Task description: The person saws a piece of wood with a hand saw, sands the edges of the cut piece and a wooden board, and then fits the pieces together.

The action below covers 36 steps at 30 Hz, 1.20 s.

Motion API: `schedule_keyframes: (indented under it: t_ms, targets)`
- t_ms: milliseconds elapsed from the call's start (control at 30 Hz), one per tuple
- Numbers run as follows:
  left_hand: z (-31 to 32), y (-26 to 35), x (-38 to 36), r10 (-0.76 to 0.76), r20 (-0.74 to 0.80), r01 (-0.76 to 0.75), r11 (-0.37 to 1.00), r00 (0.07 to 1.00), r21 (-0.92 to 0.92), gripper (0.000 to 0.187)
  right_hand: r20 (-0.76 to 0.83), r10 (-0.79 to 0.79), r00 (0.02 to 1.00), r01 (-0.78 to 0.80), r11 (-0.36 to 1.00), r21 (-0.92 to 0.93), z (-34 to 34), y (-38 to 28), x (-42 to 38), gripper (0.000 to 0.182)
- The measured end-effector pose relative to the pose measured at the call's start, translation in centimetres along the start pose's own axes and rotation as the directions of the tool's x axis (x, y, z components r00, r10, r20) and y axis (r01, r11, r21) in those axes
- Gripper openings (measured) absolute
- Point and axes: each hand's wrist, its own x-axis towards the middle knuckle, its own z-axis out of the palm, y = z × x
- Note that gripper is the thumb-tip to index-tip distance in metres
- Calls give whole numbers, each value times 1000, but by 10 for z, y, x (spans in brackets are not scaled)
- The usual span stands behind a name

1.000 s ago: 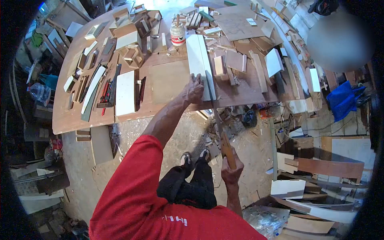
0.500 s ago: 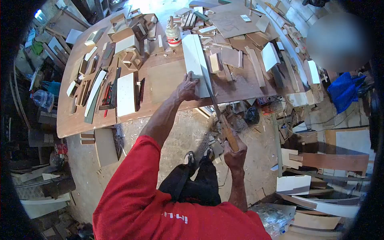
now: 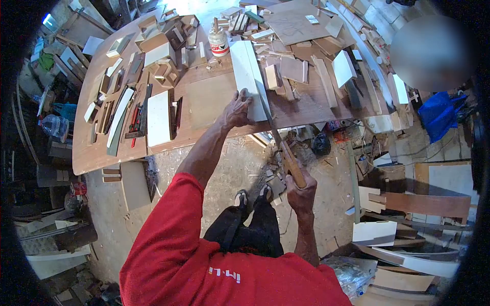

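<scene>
A long white board [image 3: 242, 66] lies lengthwise on the wooden table, its near end at the front edge. My left hand [image 3: 238, 109] presses down on that near end, fingers bent over its top face. In my right hand [image 3: 301, 193] is the wooden handle of a handsaw [image 3: 292, 164], fingers wrapped round it below the table edge. The saw's narrow blade slants up and away along the right part of the board, in line with a long cut or seam.
A white glue jar [image 3: 219, 43] stands beyond the board. Wood offcuts [image 3: 294, 70] lie to the right, a white panel [image 3: 160, 118] and red-handled tools [image 3: 136, 120] to the left. Scraps litter the floor, and planks [image 3: 423, 205] are stacked at right. Part of the upper right is blurred.
My right hand and the saw have moved slightly up and forward, toward the table. My left hand stays on the board; the whole view has shifted a little.
</scene>
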Motion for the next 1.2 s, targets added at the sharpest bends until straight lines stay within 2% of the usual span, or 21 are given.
schedule_keyframes:
  t_ms: [100,167,300,367,400,467,500,567,667,700,733,800,833,867,933,1033,1100,1133,1200]
  targets:
    - [0,3,3,-55,56,52,998,997,46,103,-50,-39,998,39,999,-12,7,16,-1,44]
    - [18,-15,10,49,9,-50,987,999,151,100,-51,-19,999,20,1000,15,11,26,-5,42]
    - [6,-8,3,32,-5,-32,999,999,26,102,-57,1,998,1,999,43,12,40,-5,39]
    - [0,-6,4,-16,99,13,1000,995,27,108,-43,25,999,-22,997,71,6,34,-3,38]
    - [-5,-3,5,-16,102,13,1000,995,28,108,-29,47,998,-43,994,101,3,28,-2,37]
    - [-16,3,8,-56,205,40,996,977,79,92,-19,41,999,-39,996,86,-1,19,1,39]
    - [-13,-2,15,-54,208,38,996,977,80,92,-8,32,999,-31,997,68,-2,15,3,41]
    - [-7,-18,33,97,357,-161,975,929,154,71,-16,11,1000,-10,998,55,-5,5,6,41]
    - [-16,-18,37,123,441,-236,948,889,211,65,-57,-55,997,58,997,59,-4,-7,12,40]
    - [-18,-14,31,129,357,-202,963,925,176,74,-87,-101,991,108,991,74,-5,-11,14,39]
    - [-20,-8,29,133,359,-207,962,924,176,74,-92,-99,991,106,992,75,-8,-16,14,39]
    - [-30,12,17,-31,319,-61,959,947,276,104,24,-1,1000,0,1000,23,-16,-29,16,39]
    - [-33,18,12,-7,277,-62,969,961,240,117,20,-1,1000,1,1000,23,-18,-35,15,39]
    - [-28,18,14,-4,276,-65,969,961,240,117,28,1,1000,-1,1000,10,-20,-40,15,39]
    - [-20,15,19,1,295,-87,957,956,277,105,37,1,999,-1,1000,0,-20,-42,18,40]
    - [-17,10,22,-6,296,-76,961,955,265,97,-14,-95,995,95,995,33,-21,-45,25,43]
    - [-20,6,23,-12,301,-54,976,953,210,96,83,-98,992,94,994,51,-29,-54,30,44]
    - [-22,4,25,-17,305,-32,988,952,154,96,80,-98,992,94,994,54,-32,-56,34,44]
    - [-25,1,25,19,261,-64,984,965,166,94,102,-108,989,106,994,17,-36,-61,40,43]
